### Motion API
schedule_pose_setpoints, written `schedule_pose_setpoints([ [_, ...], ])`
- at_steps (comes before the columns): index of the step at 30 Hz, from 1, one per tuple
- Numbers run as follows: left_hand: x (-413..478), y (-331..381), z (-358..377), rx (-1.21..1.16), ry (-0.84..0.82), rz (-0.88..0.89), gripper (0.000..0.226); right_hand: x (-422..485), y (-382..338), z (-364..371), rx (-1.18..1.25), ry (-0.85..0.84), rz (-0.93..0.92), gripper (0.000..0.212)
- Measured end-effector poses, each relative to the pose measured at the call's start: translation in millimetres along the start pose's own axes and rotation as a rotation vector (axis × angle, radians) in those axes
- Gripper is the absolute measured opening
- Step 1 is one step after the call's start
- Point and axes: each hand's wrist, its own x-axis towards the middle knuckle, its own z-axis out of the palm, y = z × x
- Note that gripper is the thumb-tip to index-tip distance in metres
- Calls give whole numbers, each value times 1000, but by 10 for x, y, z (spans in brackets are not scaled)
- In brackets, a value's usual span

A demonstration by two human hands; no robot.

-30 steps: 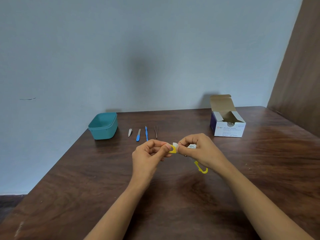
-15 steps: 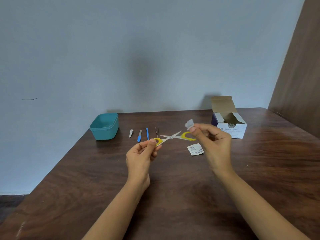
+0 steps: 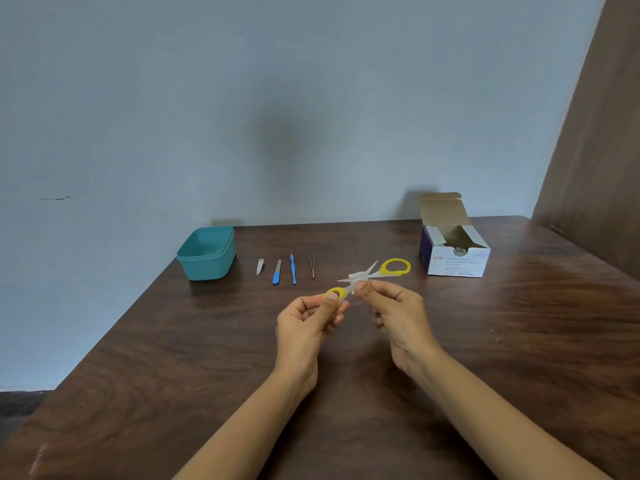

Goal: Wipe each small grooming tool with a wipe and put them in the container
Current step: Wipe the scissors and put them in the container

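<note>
Small scissors with yellow handles (image 3: 394, 267) are spread open above the table's middle. My left hand (image 3: 310, 320) pinches the near yellow handle loop. My right hand (image 3: 394, 308) pinches a white wipe (image 3: 356, 277) against the blades near the pivot. On the table behind lie a nail clipper (image 3: 260, 266), a blue-handled nail file (image 3: 276, 272), a blue cuticle tool (image 3: 293, 269) and tweezers (image 3: 312, 265) in a row. The teal container (image 3: 207, 253) stands open at the back left, to the left of the row.
An open white box of alcohol swabs (image 3: 453, 251) stands at the back right of the dark wooden table (image 3: 173, 358). A grey wall runs behind, a brown panel on the right. The table's left edge slants toward me.
My right hand came down from the far handle to the blades with the wipe. The scissors stay open and the torn wipe wrapper on the table is now hidden behind my right hand.
</note>
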Motion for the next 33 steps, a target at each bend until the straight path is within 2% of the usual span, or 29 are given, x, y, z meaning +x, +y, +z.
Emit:
schedule_pose_setpoints([
  [4, -17, -30, 6, 204, -46, 55, 22, 38, -20, -17, 20, 14, -20, 7],
  [9, -49, -119, 34, 315, -133, 79, 17, 52, 14, -31, -53, 8, -9, 10],
  [17, 14, -138, 19, 353, -176, 67, 12, 79, 25, 39, -72, 78, -78, 3],
  [25, 85, -167, -4, 352, -143, 47, 11, 187, 137, 76, -34, 63, -74, 11],
  [33, 144, -167, 13, 411, -173, 159, 12, 255, 50, -34, 118, 87, -72, 3],
])
